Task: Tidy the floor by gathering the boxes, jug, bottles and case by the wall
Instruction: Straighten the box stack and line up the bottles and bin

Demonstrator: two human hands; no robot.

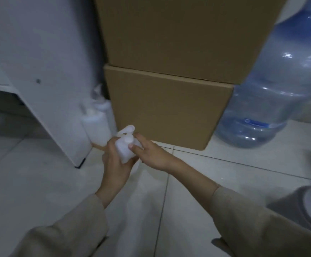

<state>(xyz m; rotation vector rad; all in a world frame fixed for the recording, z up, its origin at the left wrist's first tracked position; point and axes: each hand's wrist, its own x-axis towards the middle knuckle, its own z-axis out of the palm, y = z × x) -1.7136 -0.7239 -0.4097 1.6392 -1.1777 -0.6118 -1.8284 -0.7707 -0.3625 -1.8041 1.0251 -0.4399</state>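
Hands meet low over the pale floor tiles point(39, 182), both on one small white bottle point(125, 148): the left hand point(115, 162) curls round its lower side, the right hand point(147, 154) pinches its top with thumb and fingers. Just behind stand two stacked cardboard boxes point(169, 106), two more white bottles point(97, 121) left of them beside a white cabinet point(45, 71), and a blue water jug point(273, 93) on the right

Both hands, left hand point(116, 160) and right hand point(152, 154), hold a white bottle point(125, 147) before two stacked boxes point(169, 106), a blue jug point(273, 97) beside them.
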